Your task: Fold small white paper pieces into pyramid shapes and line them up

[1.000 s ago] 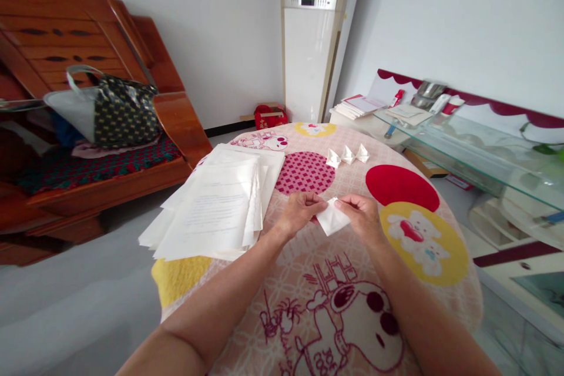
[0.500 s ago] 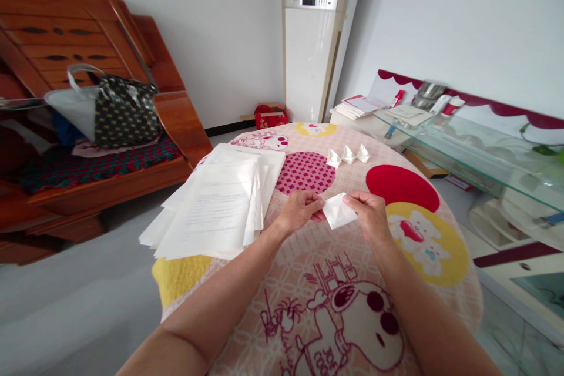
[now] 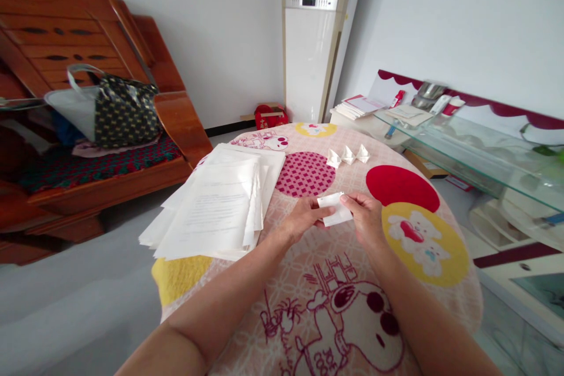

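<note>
A small folded sheet of white paper (image 3: 338, 215) is held between my two hands, above the patterned tablecloth. My left hand (image 3: 307, 215) pinches its left side, thumb on top and fingers beneath. On the upper right edge, my right hand (image 3: 363, 211) grips it with the thumb across the face. Beyond the hands stand three small folded paper pieces (image 3: 348, 155) in a row, pointed at the top. To the left lies a loose stack of printed paper sheets (image 3: 211, 205), some overhanging the table edge.
The round table's cloth (image 3: 273, 282) carries cartoon prints. A wooden bench (image 3: 176, 123) with bags (image 3: 126, 108) on it stands at left. At right is a glass-topped stand (image 3: 467, 153) holding papers and cups. A tall white cabinet-like unit (image 3: 311, 53) rises behind.
My left hand has shifted its hold, its thumb now lying over the paper. The paper has turned and now shows a flatter, plainer face. The three folded pieces have not moved.
</note>
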`<action>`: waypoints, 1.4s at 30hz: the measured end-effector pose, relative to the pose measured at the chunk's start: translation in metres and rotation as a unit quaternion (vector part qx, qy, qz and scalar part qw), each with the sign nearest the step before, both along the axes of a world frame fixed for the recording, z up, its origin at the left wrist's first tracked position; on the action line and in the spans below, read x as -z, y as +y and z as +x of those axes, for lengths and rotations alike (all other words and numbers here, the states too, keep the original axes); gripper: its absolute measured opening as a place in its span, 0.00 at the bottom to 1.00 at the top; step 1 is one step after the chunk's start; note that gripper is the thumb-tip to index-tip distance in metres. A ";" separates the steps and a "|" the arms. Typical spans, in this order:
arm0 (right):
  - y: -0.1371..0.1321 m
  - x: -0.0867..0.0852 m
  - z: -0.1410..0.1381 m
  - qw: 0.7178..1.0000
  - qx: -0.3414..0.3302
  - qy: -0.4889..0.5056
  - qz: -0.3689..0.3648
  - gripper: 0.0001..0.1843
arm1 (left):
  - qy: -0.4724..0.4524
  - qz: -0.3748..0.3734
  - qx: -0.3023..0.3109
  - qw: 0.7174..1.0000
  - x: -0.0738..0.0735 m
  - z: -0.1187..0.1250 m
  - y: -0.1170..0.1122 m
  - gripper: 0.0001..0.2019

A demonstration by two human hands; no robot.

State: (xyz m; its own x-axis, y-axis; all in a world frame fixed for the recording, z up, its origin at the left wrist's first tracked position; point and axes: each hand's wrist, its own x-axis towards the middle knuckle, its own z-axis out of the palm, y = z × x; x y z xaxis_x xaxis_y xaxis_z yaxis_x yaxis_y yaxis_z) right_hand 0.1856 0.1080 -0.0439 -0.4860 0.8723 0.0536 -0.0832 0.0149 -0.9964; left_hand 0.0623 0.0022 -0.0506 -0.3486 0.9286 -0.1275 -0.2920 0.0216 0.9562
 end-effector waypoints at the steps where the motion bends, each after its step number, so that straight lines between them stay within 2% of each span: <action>1: -0.001 0.001 0.000 1.000 0.001 0.002 -0.001 0.14 | -0.003 -0.005 0.000 1.000 0.001 0.002 0.001 0.19; 8: 0.007 0.010 -0.002 0.998 0.053 0.030 -0.001 0.12 | -0.016 -0.047 0.004 0.999 0.006 0.004 0.002 0.12; 15: 0.005 0.004 -0.002 0.996 0.056 0.042 -0.058 0.14 | 0.044 -0.044 0.009 0.998 0.007 0.006 0.002 0.17; 22: 0.011 0.008 0.001 0.999 0.035 0.031 -0.014 0.14 | 0.020 -0.025 0.049 0.998 0.005 -0.001 -0.001 0.21; 29: 0.009 0.010 0.000 1.000 0.007 -0.010 0.013 0.16 | 0.039 -0.010 -0.022 0.999 0.005 -0.003 0.000 0.20; 42: 0.014 0.009 0.003 0.999 -0.024 0.011 -0.023 0.13 | 0.050 0.007 -0.046 0.998 0.004 -0.008 -0.001 0.17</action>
State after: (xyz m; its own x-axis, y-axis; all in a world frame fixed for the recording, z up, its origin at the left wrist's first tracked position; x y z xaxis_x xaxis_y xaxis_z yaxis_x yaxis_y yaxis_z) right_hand 0.1891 0.1216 -0.0532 -0.5270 0.8495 0.0255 -0.1049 -0.0352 -0.9939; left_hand 0.0543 0.0008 -0.0547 -0.4434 0.8931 -0.0756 -0.1961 -0.0144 0.9805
